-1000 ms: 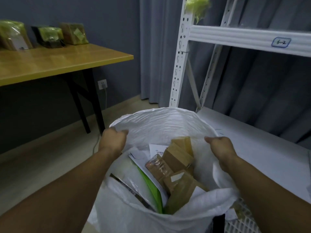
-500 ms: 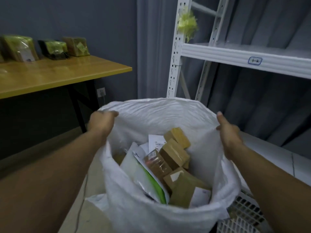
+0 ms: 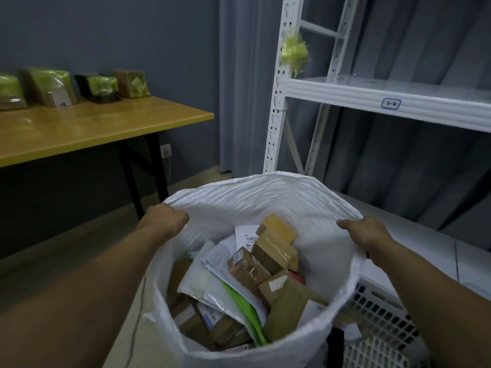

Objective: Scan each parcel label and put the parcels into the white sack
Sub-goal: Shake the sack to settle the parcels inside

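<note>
White sack [image 3: 265,197], brown parcels [image 3: 273,251].

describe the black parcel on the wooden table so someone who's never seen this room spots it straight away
Look left to the wooden table against the dark wall, where a row of parcels stands along its back edge. The black parcel is second from the right end. Its neighbours are brown cardboard; it alone is black, capped with yellow-green tape.

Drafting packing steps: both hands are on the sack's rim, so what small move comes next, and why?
Probably let go of the white sack and turn to the table. The left hand and right hand both grip its rim, it holds many boxes and mailers, and wrapped parcels sit on the table, apparently not yet bagged.
</note>
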